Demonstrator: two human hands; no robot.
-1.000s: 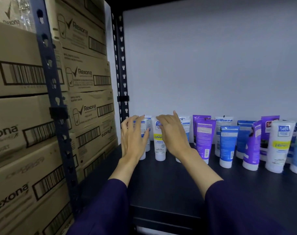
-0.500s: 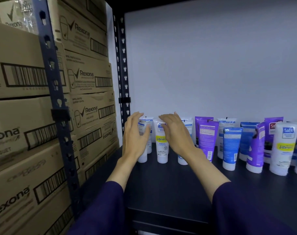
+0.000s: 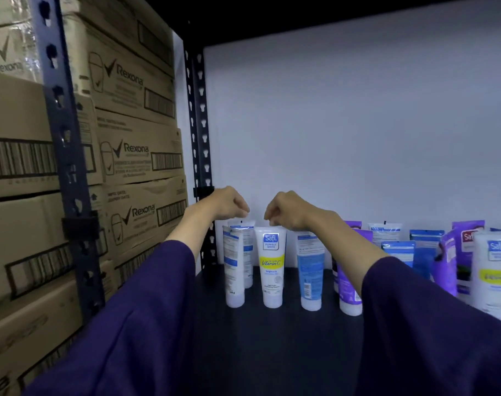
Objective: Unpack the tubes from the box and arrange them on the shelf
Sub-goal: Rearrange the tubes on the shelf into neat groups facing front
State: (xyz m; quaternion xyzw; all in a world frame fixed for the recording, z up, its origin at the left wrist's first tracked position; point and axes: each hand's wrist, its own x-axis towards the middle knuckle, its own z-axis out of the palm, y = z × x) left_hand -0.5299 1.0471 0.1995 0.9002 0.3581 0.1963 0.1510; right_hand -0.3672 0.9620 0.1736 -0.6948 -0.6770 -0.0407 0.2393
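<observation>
Hovering my curled, empty hands (image 3: 256,214) over the upright white plastic tubes (image 3: 272,267), checking the shelf (image 3: 286,338) row stands straight.

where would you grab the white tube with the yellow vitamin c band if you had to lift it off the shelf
Probably by the flat crimped top end of the white tube, pinched front to back from above. It stands upright on its cap with neighbours close on both sides, so a side approach looks cramped. The right hand hangs just above that top edge; the left hand is over the next tube.

right forearm (image 3: 349,238) hides purple tube (image 3: 347,287); far-right tube (image 3: 493,272) blurred.
</observation>
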